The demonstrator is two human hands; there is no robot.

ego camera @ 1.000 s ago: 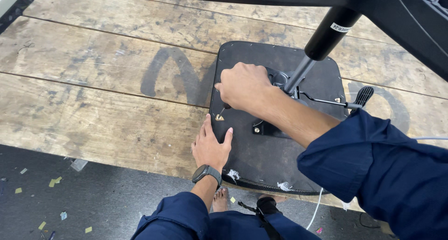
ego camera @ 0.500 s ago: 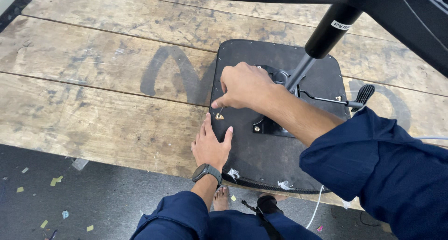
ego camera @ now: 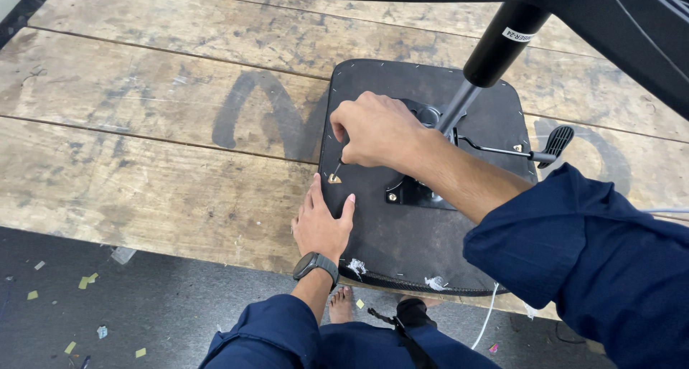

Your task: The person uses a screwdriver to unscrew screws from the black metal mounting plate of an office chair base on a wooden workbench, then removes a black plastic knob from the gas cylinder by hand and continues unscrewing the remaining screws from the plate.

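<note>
An upturned black chair seat (ego camera: pixel 466 114) lies flat on a worn wooden table (ego camera: pixel 143 161). A black gas column (ego camera: pixel 495 49) rises from the metal mechanism plate (ego camera: pixel 413 193) at its middle. My right hand (ego camera: pixel 377 132) is closed around a small thin tool (ego camera: pixel 336 169), its tip on a brass screw point near the seat's left edge. My left hand (ego camera: pixel 321 224), with a dark watch on the wrist, rests flat on the seat's near left corner. A black adjustment lever (ego camera: pixel 549 148) sticks out to the right.
The table's near edge drops to a dark floor (ego camera: pixel 143 319) scattered with small paper scraps. A bare foot (ego camera: pixel 341 304) shows below the table edge. A white cable (ego camera: pixel 488 319) hangs at the seat's front. Black chair parts (ego camera: pixel 631 24) loom overhead at top right.
My right hand has slid from the central mechanism toward the seat's left edge and now presses the tool down there. My left hand has stayed in place.
</note>
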